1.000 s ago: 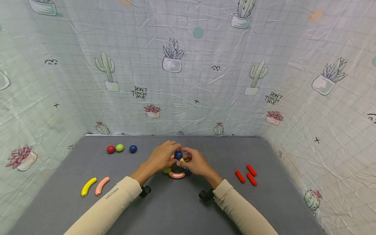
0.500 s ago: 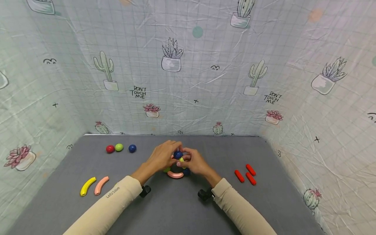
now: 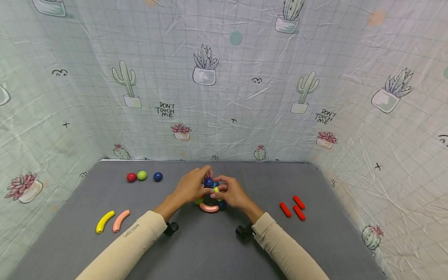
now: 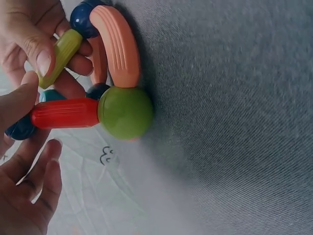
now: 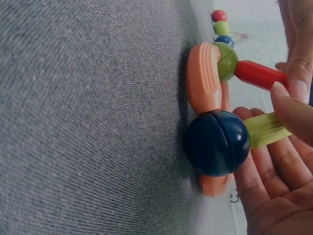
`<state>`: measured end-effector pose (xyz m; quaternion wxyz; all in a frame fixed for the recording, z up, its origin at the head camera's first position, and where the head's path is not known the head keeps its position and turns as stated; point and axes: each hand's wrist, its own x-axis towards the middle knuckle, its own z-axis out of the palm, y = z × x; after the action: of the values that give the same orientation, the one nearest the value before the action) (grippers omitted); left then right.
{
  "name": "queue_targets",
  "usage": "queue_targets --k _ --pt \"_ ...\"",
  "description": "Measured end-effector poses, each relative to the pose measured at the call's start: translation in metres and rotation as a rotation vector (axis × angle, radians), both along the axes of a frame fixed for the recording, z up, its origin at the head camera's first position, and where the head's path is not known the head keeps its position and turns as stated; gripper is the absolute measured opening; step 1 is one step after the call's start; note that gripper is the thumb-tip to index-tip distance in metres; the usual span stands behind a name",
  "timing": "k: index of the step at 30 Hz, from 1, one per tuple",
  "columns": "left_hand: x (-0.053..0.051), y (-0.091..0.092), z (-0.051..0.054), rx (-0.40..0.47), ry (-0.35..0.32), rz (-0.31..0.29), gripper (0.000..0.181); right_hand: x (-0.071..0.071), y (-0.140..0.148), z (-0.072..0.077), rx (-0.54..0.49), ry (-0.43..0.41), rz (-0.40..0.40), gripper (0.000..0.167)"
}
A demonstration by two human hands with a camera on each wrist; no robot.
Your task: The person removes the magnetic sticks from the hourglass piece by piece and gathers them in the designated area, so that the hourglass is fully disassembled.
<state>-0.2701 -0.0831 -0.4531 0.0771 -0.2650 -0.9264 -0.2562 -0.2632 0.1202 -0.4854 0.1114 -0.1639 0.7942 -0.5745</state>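
In the head view, my left hand [image 3: 192, 185] grips a dark blue ball [image 3: 209, 182] at the upper end of a red stick [image 4: 66, 113]. My right hand [image 3: 233, 192] pinches a yellow-green stick [image 5: 266, 130] that rises from another dark blue ball [image 5: 217, 143]. The red stick stands on a green ball [image 4: 125, 113]. Peach curved sticks [image 3: 209, 208] link the balls low on the table. A teal ball [image 4: 51, 95] shows partly between the hands; fingers hide what it joins.
Red, green and blue balls [image 3: 158, 177] lie at the back left of the grey table [image 3: 206, 252]. A yellow curved stick [image 3: 105, 222] and a peach curved stick [image 3: 121, 221] lie at left. Several red sticks [image 3: 299, 213] lie at right. A patterned cloth [image 3: 224, 136] stands behind.
My left hand and the blue ball in it have shifted slightly left, and a teal ball now shows beside it. My right hand stays about where it was.
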Motion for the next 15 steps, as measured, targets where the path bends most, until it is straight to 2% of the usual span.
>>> queue_targets --k 6,15 --pt "0.0003 -0.0043 0.0012 0.104 -0.085 -0.012 0.044 -0.0001 0.0003 -0.0012 -0.002 0.019 0.003 0.046" --pt "-0.0004 -0.0043 -0.0007 0.110 -0.113 0.009 0.042 0.0001 -0.0010 -0.0024 0.018 0.027 -0.006 0.046"
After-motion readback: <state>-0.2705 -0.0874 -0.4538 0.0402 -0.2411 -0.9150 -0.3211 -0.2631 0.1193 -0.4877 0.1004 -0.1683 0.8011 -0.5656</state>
